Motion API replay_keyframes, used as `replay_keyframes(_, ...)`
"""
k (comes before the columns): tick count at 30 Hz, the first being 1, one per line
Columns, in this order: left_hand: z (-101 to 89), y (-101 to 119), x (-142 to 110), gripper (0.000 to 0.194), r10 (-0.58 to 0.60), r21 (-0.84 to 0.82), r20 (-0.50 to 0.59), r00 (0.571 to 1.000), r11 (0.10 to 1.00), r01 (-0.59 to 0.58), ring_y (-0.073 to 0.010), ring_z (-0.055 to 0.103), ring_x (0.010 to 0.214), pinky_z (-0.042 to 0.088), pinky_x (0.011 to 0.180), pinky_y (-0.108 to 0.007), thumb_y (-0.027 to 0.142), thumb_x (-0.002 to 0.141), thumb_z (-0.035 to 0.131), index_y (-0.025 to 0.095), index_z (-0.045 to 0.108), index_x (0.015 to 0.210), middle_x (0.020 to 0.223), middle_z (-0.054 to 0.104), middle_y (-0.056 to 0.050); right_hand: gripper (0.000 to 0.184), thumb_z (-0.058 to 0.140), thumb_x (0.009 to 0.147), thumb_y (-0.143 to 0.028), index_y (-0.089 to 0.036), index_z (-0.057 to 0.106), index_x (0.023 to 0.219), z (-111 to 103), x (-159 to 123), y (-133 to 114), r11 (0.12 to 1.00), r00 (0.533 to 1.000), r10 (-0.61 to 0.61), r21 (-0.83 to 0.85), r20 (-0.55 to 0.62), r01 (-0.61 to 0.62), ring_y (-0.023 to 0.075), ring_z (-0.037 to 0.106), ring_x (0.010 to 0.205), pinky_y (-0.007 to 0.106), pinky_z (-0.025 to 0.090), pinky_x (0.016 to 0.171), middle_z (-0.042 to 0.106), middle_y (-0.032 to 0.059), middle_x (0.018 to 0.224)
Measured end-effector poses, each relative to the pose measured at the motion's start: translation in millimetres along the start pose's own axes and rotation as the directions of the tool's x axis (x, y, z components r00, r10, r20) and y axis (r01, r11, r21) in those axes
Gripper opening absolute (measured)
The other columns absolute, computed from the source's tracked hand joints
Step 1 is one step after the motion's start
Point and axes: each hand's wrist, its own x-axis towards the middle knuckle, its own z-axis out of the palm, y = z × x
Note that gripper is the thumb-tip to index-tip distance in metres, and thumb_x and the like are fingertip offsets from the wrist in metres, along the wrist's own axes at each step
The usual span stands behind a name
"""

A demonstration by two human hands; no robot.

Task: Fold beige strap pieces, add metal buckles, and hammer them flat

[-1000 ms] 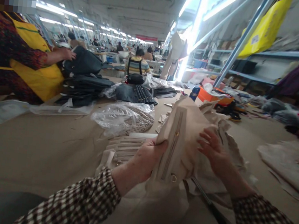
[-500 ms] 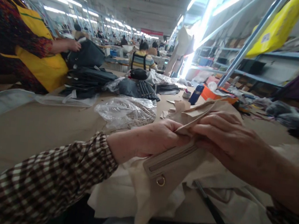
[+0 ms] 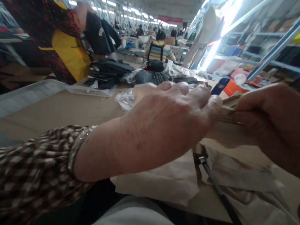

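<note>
Left hand (image 3: 162, 124) and right hand (image 3: 278, 126) hold beige fabric (image 3: 229, 132) crosswise.

- big brown tbl. (image 3: 94, 109)
- dk. cloth pile (image 3: 107, 73), back L
- clear bag (image 3: 125, 100) nr. pile
- orange box (image 3: 231, 90), back R, w/ blue thing (image 3: 219, 86) beside
- tan cloth pcs. (image 3: 168, 178), nr. front
</note>
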Motion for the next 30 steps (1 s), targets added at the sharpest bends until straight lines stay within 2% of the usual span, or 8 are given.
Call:
replay_keyframes(3, -3.1, -6, -21, 0.019, -0.067, -0.233, 0.06, 0.996, 0.969, 0.079, -0.01, 0.055, 0.067, 0.041, 0.065, -0.021, 0.02, 0.091, 0.044, 0.017, 0.062, 0.095, 0.075, 0.058, 0.002, 0.018, 0.037, 0.094, -0.048, -0.037, 0.051, 0.091, 5, 0, -22, 0.955, 0.983, -0.171, -0.234, 0.069, 0.183, 0.0184, 0.038, 0.046, 0.038, 0.025, 0.048, 0.047, -0.0001, 0.057)
replay_keyframes(5, -10.5, -12, -36, 0.019, -0.092, -0.408, 0.231, 0.969, 0.895, 0.182, -0.0069, 0.044, 0.052, 0.034, 0.053, -0.018, 0.023, 0.091, 0.047, 0.018, 0.06, 0.079, 0.06, 0.05, 0.006, 0.016, 0.04, 0.096, -0.046, -0.036, 0.053, 0.096, 14, -6, -30, 0.98, 0.975, -0.184, -0.052, 0.121, 0.191, 0.0165, 0.044, 0.044, 0.035, 0.03, 0.042, 0.052, -0.0018, 0.057)
replay_keyframes(9, -1.8, -28, -61, 0.032, -0.05, -0.53, 0.562, 0.825, 0.744, 0.406, -0.0065, 0.04, 0.05, 0.03, 0.047, -0.017, 0.033, 0.093, 0.047, 0.017, 0.057, 0.067, 0.056, 0.049, 0.005, 0.024, 0.045, 0.097, -0.046, -0.029, 0.061, 0.094, 55, -28, -17, 0.94, 0.896, -0.15, 0.341, 0.418, -0.002, 0.0111, 0.051, 0.045, 0.025, 0.034, 0.038, 0.059, -0.0041, 0.06)
replay_keyframes(13, 71.6, -45, -75, 0.03, -0.117, -0.315, 0.642, 0.758, 0.861, 0.399, -0.0111, 0.053, 0.059, 0.036, 0.055, -0.021, 0.033, 0.094, 0.047, 0.016, 0.062, 0.074, 0.068, 0.062, -0.001, 0.031, 0.048, 0.097, -0.04, -0.02, 0.06, 0.076, 132, -50, 20, 0.969, 0.841, 0.011, 0.201, 0.54, -0.142, 0.0115, 0.056, 0.056, 0.023, 0.038, 0.052, 0.062, -0.0015, 0.066)
replay_keyframes(19, 170.5, -62, -67, 0.036, -0.285, 0.009, 0.762, 0.581, 0.903, 0.43, -0.0232, 0.069, 0.083, 0.048, 0.069, -0.028, 0.038, 0.095, 0.043, 0.014, 0.07, 0.092, 0.092, 0.073, -0.013, 0.028, 0.049, 0.098, -0.034, -0.019, 0.061, 0.077, 214, -57, 65, 0.987, 0.82, 0.106, -0.16, 0.562, -0.018, 0.0201, 0.064, 0.077, 0.03, 0.041, 0.073, 0.069, 0.0053, 0.079)
replay_keyframes(26, 183.1, -69, -61, 0.039, -0.224, 0.016, 0.805, 0.549, 0.934, 0.357, -0.0245, 0.068, 0.087, 0.048, 0.071, -0.028, 0.04, 0.095, 0.043, 0.012, 0.07, 0.095, 0.093, 0.072, -0.015, 0.029, 0.053, 0.095, -0.033, -0.014, 0.066, 0.078, 224, -43, 67, 0.972, 0.764, 0.147, -0.233, 0.628, 0.004, 0.0178, 0.066, 0.073, 0.025, 0.044, 0.069, 0.072, 0.01, 0.08)
replay_keyframes(28, 178.0, -65, -66, 0.041, -0.205, 0.035, 0.766, 0.609, 0.96, 0.278, -0.0222, 0.066, 0.084, 0.046, 0.072, -0.028, 0.039, 0.096, 0.041, 0.009, 0.068, 0.094, 0.09, 0.07, -0.014, 0.035, 0.046, 0.098, -0.034, -0.011, 0.068, 0.082, 221, -41, 64, 0.976, 0.756, 0.129, -0.219, 0.641, 0.02, 0.0146, 0.067, 0.076, 0.023, 0.045, 0.072, 0.072, 0.0084, 0.083)
replay_keyframes(30, 177.4, -62, -71, 0.042, -0.19, 0.03, 0.629, 0.753, 0.975, 0.222, -0.0198, 0.063, 0.08, 0.044, 0.073, -0.028, 0.041, 0.097, 0.039, 0.01, 0.066, 0.09, 0.084, 0.067, -0.011, 0.049, 0.031, 0.101, -0.036, -0.007, 0.069, 0.092, 220, -38, 64, 0.974, 0.742, 0.165, -0.228, 0.649, -0.018, 0.0112, 0.066, 0.087, 0.021, 0.043, 0.08, 0.069, 0.0062, 0.092)
